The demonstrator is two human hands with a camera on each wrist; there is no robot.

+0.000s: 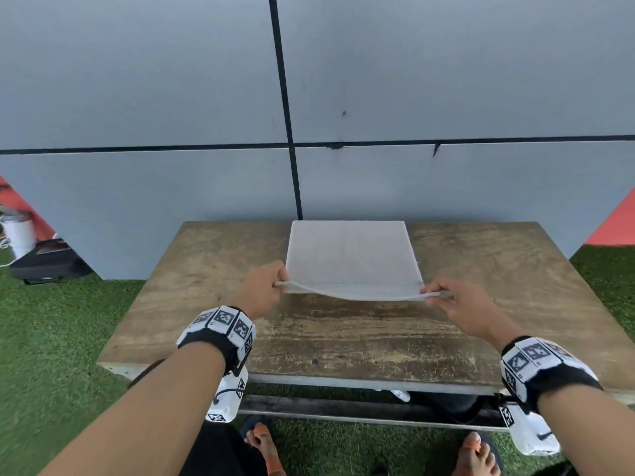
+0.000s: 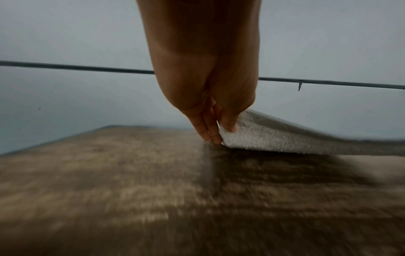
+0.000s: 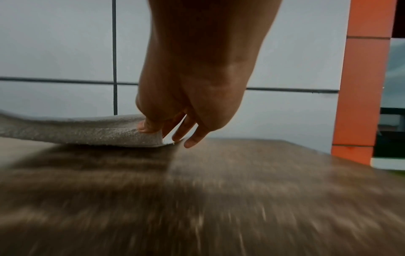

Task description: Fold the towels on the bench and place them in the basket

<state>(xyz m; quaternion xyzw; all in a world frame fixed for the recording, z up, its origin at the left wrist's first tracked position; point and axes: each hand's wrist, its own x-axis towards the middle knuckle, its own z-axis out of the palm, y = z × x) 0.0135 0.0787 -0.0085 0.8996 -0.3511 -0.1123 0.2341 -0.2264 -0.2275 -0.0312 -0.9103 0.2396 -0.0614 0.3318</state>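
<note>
White towel (image 1: 350, 259) lies on the wooden bench (image 1: 343, 331), at the far middle of the top, its far edge up against the grey panel wall (image 1: 171, 97). Towel is already folded into a rectangle; far part flat on the wood, near edge lifted off it and sagging in the middle between the two hands

Left hand (image 1: 263, 286) pinches the near left corner, thumb on top and fingers under the cloth. Left wrist view: thumb presses the terry surface (image 2: 285, 138), fingers (image 2: 208, 131) straight down beside the corner, tips close to the bench (image 2: 131, 190), contact not clear

Right hand (image 1: 460, 304) pinches the near right corner the same way. Right wrist view: thumb on the towel (image 3: 87, 131), corner held between thumb and forefinger, other fingers (image 3: 192, 136) loose and pointing down next to the bench (image 3: 241, 190); wood blurred

Both wrists wear white bands with black square markers (image 1: 223, 324). Green turf (image 1: 51, 338) around the bench, orange pillar (image 3: 368, 69) to the right of the wall. Bare toes in sandals (image 1: 263, 444) below the bench edge
</note>
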